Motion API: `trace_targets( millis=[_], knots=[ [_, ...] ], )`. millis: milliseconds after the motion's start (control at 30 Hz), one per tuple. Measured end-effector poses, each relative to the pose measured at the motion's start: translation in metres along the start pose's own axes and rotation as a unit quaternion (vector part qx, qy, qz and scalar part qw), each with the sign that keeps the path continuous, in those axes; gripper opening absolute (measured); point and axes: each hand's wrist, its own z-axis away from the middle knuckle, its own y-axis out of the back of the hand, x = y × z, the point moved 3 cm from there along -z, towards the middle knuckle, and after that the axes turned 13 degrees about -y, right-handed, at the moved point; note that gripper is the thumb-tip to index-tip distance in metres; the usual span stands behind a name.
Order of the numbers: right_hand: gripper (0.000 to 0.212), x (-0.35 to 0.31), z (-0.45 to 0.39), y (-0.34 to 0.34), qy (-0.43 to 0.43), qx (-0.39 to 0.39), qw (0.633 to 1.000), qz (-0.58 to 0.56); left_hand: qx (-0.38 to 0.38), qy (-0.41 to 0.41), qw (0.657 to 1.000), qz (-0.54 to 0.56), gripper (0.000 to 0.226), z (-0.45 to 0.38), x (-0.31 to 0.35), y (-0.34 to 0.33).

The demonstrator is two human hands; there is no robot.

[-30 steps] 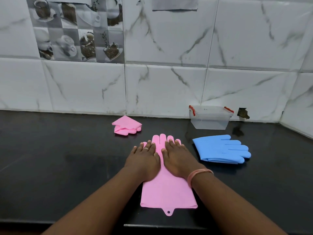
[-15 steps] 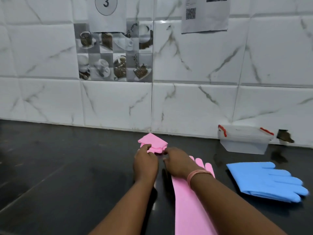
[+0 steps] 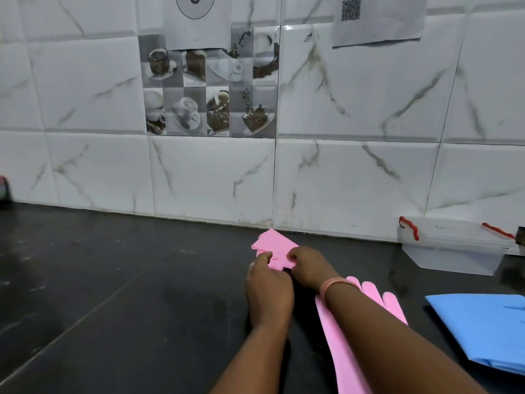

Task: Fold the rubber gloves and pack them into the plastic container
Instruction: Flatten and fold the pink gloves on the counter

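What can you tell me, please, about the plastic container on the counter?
The plastic container is a clear, rectangular tub with red clip handles at both ends. It stands upright on the dark counter, against the tiled wall at the far right, cut off by the frame edge. It looks empty, and neither hand touches it.

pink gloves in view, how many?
2. A folded pink glove lies near the wall, with both hands on it. A flat pink glove lies on the counter under the right forearm. None visible in the container.
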Motion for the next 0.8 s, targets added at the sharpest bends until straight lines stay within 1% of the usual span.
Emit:
trace_targets(
  millis=[33, 100, 167, 200, 233, 267, 300, 367, 400, 433, 467, 500, 533, 567, 600, 667, 733, 767, 800],
  knots=[
    [0.022, 0.001, 0.000, 0.002, -0.010, 0.018, 1.000, -0.010, 0.000, 0.004, 1.000, 0.007, 0.045, 0.000, 0.000, 0.000],
    [0.017, 0.001, 0.002, 0.013, -0.029, 0.060, 0.996, -0.064, 0.012, 0.004, 0.999, 0.032, 0.043, -0.001, 0.001, 0.002],
    [0.016, 0.000, 0.004, 0.035, -0.048, 0.107, 0.979, -0.164, 0.029, -0.004, 0.998, 0.057, 0.035, -0.002, 0.002, 0.003],
    [0.016, -0.001, 0.006, 0.049, -0.052, 0.114, 0.961, -0.246, 0.033, -0.012, 0.997, 0.071, 0.032, -0.001, 0.003, 0.003],
    [0.016, -0.004, 0.011, 0.063, -0.042, 0.100, 0.932, -0.345, 0.030, -0.024, 0.996, 0.084, 0.033, 0.000, 0.005, 0.003],
    [0.016, -0.009, 0.017, 0.078, -0.022, 0.067, 0.896, -0.439, 0.018, -0.039, 0.995, 0.089, 0.042, 0.001, 0.007, 0.002],
    [0.016, -0.014, 0.023, 0.093, 0.004, 0.030, 0.860, -0.510, -0.002, -0.053, 0.995, 0.087, 0.061, 0.003, 0.009, 0.000],
    [0.013, -0.024, 0.038, 0.125, 0.059, -0.013, 0.808, -0.586, -0.049, -0.065, 0.994, 0.071, 0.104, 0.008, 0.014, -0.005],
    [0.011, -0.027, 0.046, 0.140, 0.082, -0.027, 0.780, -0.620, -0.065, -0.071, 0.994, 0.060, 0.117, 0.011, 0.018, -0.007],
    [0.009, -0.029, 0.053, 0.153, 0.100, -0.046, 0.740, -0.664, -0.073, -0.081, 0.993, 0.041, 0.123, 0.014, 0.021, -0.007],
    [0.007, -0.029, 0.060, 0.164, 0.111, -0.072, 0.689, -0.713, -0.072, -0.101, 0.992, 0.008, 0.124, 0.016, 0.024, -0.008],
    [0.007, -0.030, 0.064, 0.171, 0.120, -0.101, 0.638, -0.754, -0.064, -0.127, 0.989, -0.029, 0.121, 0.018, 0.026, -0.007],
    [0.008, -0.030, 0.071, 0.175, 0.128, -0.129, 0.598, -0.780, -0.051, -0.152, 0.986, -0.050, 0.115, 0.020, 0.029, -0.007],
    [0.009, -0.029, 0.077, 0.175, 0.135, -0.155, 0.575, -0.792, -0.039, -0.163, 0.985, -0.042, 0.106, 0.020, 0.030, -0.007],
    [0.009, -0.027, 0.083, 0.172, 0.137, -0.173, 0.567, -0.794, -0.037, -0.161, 0.986, -0.003, 0.093, 0.021, 0.030, -0.006],
    [0.009, -0.018, 0.094, 0.163, 0.125, -0.177, 0.575, -0.789, -0.072, -0.138, 0.984, 0.083, 0.060, 0.023, 0.027, -0.008],
    [0.011, 0.004, 0.101, 0.154, 0.101, -0.152, 0.585, -0.790, -0.114, -0.136, 0.977, 0.118, 0.025, 0.023, 0.025, -0.012],
    [0.012, 0.019, 0.103, 0.150, 0.085, -0.130, 0.598, -0.786, -0.122, -0.146, 0.973, 0.132, 0.014, 0.025, 0.025, -0.012],
    [0.015, 0.036, 0.106, 0.145, 0.070, -0.100, 0.626, -0.770, -0.122, -0.155, 0.969, 0.147, 0.013, 0.026, 0.027, -0.012]
  ],
)
